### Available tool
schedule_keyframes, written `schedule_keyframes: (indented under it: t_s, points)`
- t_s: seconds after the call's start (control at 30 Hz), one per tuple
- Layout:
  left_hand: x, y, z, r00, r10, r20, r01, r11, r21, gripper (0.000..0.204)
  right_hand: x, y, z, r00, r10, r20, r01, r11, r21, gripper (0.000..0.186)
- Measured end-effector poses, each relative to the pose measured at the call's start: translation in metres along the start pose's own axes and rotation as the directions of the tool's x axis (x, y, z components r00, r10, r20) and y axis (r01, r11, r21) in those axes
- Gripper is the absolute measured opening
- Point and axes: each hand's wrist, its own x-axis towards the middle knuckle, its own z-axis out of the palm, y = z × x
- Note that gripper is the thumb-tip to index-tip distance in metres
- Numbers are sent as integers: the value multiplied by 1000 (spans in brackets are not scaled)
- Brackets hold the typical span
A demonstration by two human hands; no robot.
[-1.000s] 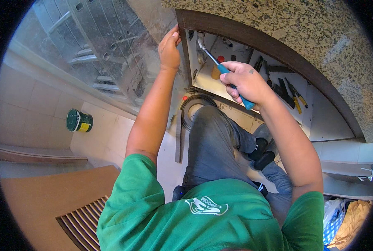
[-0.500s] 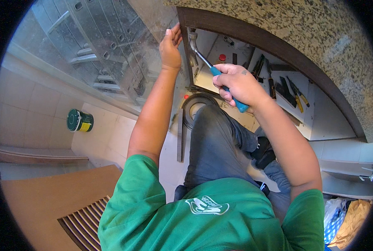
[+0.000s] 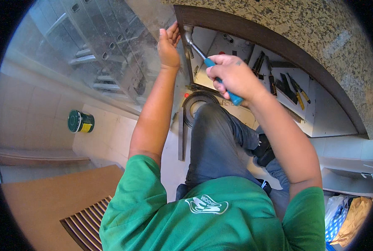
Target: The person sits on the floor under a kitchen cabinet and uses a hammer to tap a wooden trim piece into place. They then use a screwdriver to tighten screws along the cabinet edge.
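A hammer (image 3: 200,52) with a teal grip and a metal shaft is in my right hand (image 3: 234,78), its fingers wrapped round the handle. The hammer's head is up against the inner side of the dark wooden cabinet frame (image 3: 183,46), near its upper left corner. On the outer side of that same frame, my left hand (image 3: 169,49) is raised with its fingers stretched out. Its fingertips are at the frame's edge, and I see nothing held in it.
Inside the cabinet lie several hand tools, including yellow-handled pliers (image 3: 298,97). A granite countertop (image 3: 287,29) overhangs it. A coiled dark edging strip (image 3: 182,134) is on the floor by my knee. Left are a glass panel (image 3: 123,62), a green bucket (image 3: 81,121) and a slatted brown panel (image 3: 48,192).
My right hand has moved a little left and up, and the hammer's head has shifted closer to the frame. The left hand stays almost where it was.
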Motion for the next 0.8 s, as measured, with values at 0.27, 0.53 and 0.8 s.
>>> schedule_keyframes:
  t_s: [0.27,0.53,0.8]
  points:
    - [0,2,1,1000,8,-5,-8,1000,13,76,-1,-7,-1,997,30,-69,-28,999,33,7]
    - [-2,1,2,1000,12,-28,-11,999,37,77,-3,-7,1,996,85,-14,-85,996,12,7]
    - [1,6,2,999,37,-30,-32,989,141,58,-6,-3,-9,999,28,-38,-29,999,-34,13]
